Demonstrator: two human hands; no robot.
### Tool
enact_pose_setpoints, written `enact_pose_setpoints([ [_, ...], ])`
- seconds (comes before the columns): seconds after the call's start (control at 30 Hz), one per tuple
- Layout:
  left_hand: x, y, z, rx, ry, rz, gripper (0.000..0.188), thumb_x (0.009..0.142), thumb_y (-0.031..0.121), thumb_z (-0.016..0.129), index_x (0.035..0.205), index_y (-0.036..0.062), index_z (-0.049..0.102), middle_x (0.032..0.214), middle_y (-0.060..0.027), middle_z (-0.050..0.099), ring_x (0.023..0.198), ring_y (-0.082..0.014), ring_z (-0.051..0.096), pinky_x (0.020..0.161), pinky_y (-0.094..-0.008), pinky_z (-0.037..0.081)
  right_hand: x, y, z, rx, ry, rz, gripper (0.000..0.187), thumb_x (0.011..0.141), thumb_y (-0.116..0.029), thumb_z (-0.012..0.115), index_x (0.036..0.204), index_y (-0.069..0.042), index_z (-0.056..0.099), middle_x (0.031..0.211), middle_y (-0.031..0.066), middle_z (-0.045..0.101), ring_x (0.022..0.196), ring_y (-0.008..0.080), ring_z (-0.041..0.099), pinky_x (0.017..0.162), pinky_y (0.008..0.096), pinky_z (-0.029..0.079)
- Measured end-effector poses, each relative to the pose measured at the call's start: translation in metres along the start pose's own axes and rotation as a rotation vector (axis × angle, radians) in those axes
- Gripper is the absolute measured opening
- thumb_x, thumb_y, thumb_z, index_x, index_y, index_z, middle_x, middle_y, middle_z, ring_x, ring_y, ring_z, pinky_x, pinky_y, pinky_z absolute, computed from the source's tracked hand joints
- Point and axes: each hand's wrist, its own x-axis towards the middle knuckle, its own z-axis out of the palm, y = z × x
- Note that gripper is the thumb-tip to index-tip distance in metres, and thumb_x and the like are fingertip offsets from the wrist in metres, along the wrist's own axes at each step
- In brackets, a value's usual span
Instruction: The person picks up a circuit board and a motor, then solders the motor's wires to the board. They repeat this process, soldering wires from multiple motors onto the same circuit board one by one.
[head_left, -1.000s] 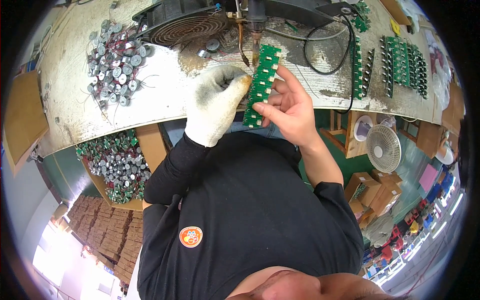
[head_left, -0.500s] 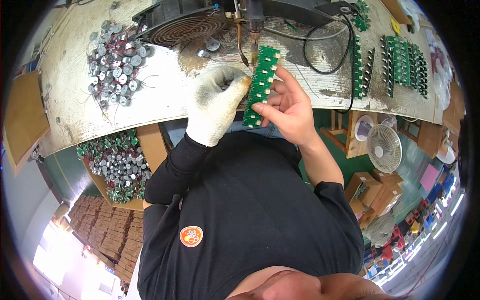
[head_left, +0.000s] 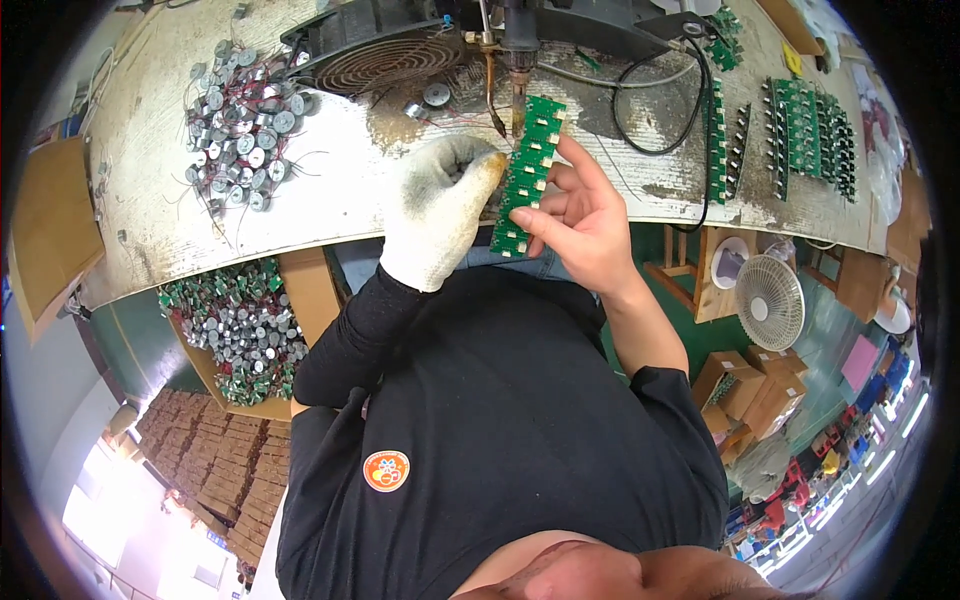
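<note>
My bare right hand (head_left: 582, 222) pinches a long green circuit board strip (head_left: 528, 172) with a row of small white parts along it, thumb on its face. The strip stands tilted, its far end beside the tip of a soldering iron (head_left: 519, 88) mounted above the bench. My left hand (head_left: 440, 200), in a white glove with a stained thumb, is closed right at the strip's left edge; whatever its fingers hold is hidden. Just beyond lie two small round motors, one a silver disc (head_left: 436, 95), with thin red wires running toward the glove.
A heap of wired motors (head_left: 245, 135) lies on the left of the worktable (head_left: 330, 215). More circuit board strips (head_left: 800, 130) stand at the right, past a black cable (head_left: 640, 148). A black fan (head_left: 385, 62) sits at the back. Below left is a box of soldered pieces (head_left: 240, 335).
The whole view has shifted slightly. Both hands keep the same hold, with the strip still near the iron's tip.
</note>
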Motion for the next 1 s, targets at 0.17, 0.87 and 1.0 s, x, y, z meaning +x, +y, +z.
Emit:
enact_pose_setpoints([
  [0.17,-0.001,0.008,0.001,0.03,0.014,0.026,0.017,0.088,0.013,0.059,0.09,-0.0028,0.065,0.076,-0.0027,0.063,0.07,-0.0063,0.055,0.062,-0.023,0.044,0.0,-0.003,0.003,0.006,0.022,0.004,0.075,0.081,0.007,0.065,0.144,-0.001,0.024,0.109,0.0188,0.057,0.073,0.0158,0.064,0.051,0.0233,0.052],
  [0.87,0.001,-0.014,-0.018,0.353,0.107,0.336,0.028,0.078,0.009,0.07,0.101,-0.0033,0.061,0.097,-0.015,0.062,0.08,-0.0198,0.063,0.071,-0.0292,0.051,0.004,-0.003,0.004,-0.002,0.042,0.031,0.077,0.081,0.007,0.066,0.144,-0.002,0.024,0.108,0.0175,0.056,0.071,0.0148,0.063,0.051,0.0232,0.051],
  [1.0,0.005,-0.012,-0.035,0.586,0.09,0.652,0.052,0.073,0.012,0.071,0.12,0.0007,0.051,0.124,-0.0222,0.047,0.117,-0.0381,0.045,0.099,-0.0426,0.039,0.01,0.001,0.001,0.016,0.113,0.027,0.078,0.08,0.008,0.066,0.144,-0.002,0.023,0.109,0.017,0.055,0.07,0.0148,0.062,0.05,0.0239,0.051],
])
